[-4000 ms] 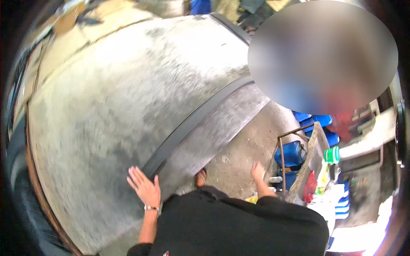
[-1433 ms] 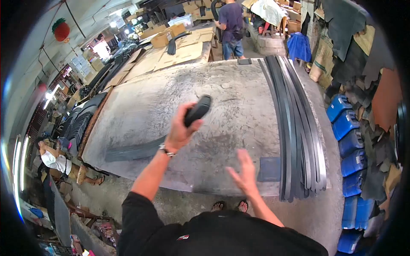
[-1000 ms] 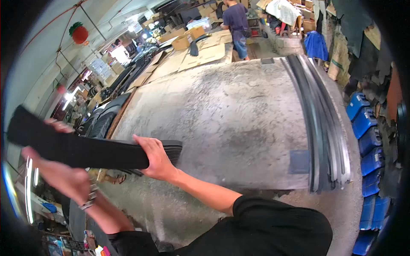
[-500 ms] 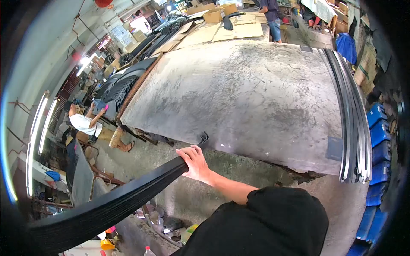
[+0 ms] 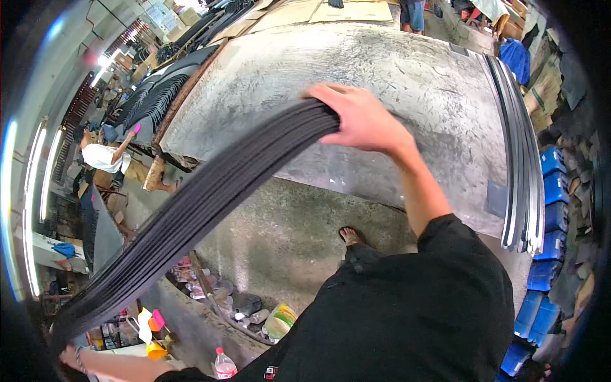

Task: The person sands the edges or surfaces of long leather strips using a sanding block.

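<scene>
A thick bundle of long black strips [image 5: 210, 184], probably rubber, stretches from the lower left up to the middle of the view. My right hand [image 5: 359, 118] is closed around its upper end, fingers over the top and thumb beneath. At the dark lower left edge, my left hand [image 5: 69, 358] grips the other end; its fingers are partly lost in shadow. The bundle sags in a curve between both hands, above the floor and the near edge of a large grey-smeared worktable [image 5: 407, 83].
More black strips [image 5: 519, 159] lie along the table's right side. Blue containers [image 5: 555, 188] line the far right. Left of the table, a person in a white shirt [image 5: 105, 158] works. Below are a plastic bottle [image 5: 224, 366], a bucket [image 5: 280, 320] and clutter on the floor.
My right hand has risen and moved right over the table, lifting the bundle's end. The bundle has swung up, and my left forearm has come into view.
</scene>
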